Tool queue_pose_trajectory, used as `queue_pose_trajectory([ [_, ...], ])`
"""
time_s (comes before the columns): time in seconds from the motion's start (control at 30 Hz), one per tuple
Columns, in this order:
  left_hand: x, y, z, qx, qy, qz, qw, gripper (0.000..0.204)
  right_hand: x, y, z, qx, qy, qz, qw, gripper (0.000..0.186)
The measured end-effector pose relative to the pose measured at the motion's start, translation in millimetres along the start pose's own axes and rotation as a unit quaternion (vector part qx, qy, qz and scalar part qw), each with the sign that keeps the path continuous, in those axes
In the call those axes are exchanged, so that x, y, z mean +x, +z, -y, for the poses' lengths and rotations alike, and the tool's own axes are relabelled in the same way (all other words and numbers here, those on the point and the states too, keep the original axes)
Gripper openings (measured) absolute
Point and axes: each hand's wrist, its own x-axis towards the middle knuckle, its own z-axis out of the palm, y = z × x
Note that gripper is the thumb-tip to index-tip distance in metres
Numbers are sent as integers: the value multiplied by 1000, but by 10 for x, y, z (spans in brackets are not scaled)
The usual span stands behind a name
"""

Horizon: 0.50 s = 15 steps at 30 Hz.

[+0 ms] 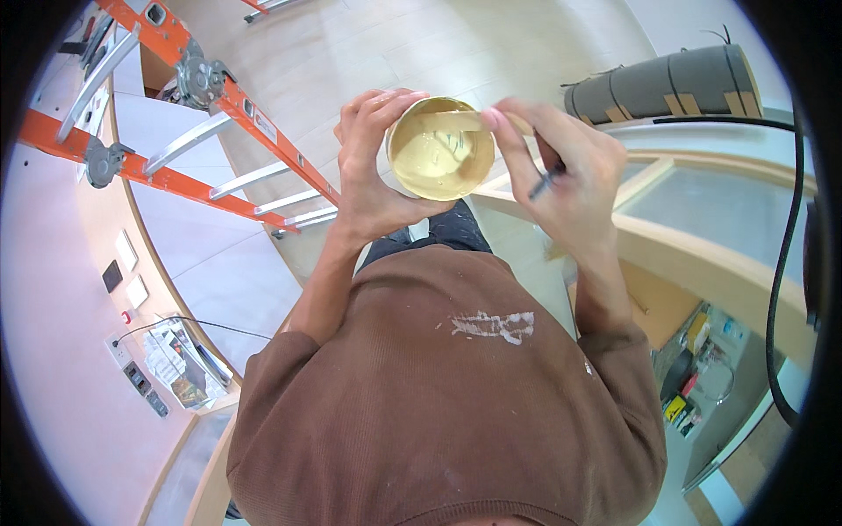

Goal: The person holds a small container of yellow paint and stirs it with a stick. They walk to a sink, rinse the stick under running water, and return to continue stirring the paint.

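My left hand (370,158) is closed round the side of a round open can (443,184), tilted so that its inside shows. A pale yellowish coating or liquid lines the can's inside. My right hand (561,167), partly smeared by motion, grips a flat pale stick (456,121) that lies across the can's mouth near its far rim. Against the right palm shows a thin dark piece (545,181), too blurred to name. The can hangs in the air in front of my brown top (421,377), which bears white smears.
An orange stepladder (272,140) with metal rungs stands at the left. Papers (184,359) lie on a wood-edged surface beside the left wall. A dark grey roll (667,86) lies at the far right. A wood-framed panel (702,202) and a black cable (787,254) are on the right.
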Motion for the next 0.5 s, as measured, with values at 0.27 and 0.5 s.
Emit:
queue_pose_trajectory([
  [0.27, 709, 255, 416, 55, -23, -28, 998, 95, 865, 82, -674, 119, 51, 127, 983, 9],
  [0.5, 1515, 684, 766, 64, -11, -46, 997, 93, 1571, -6, -1505, 138, -50, 127, 981, 15],
])
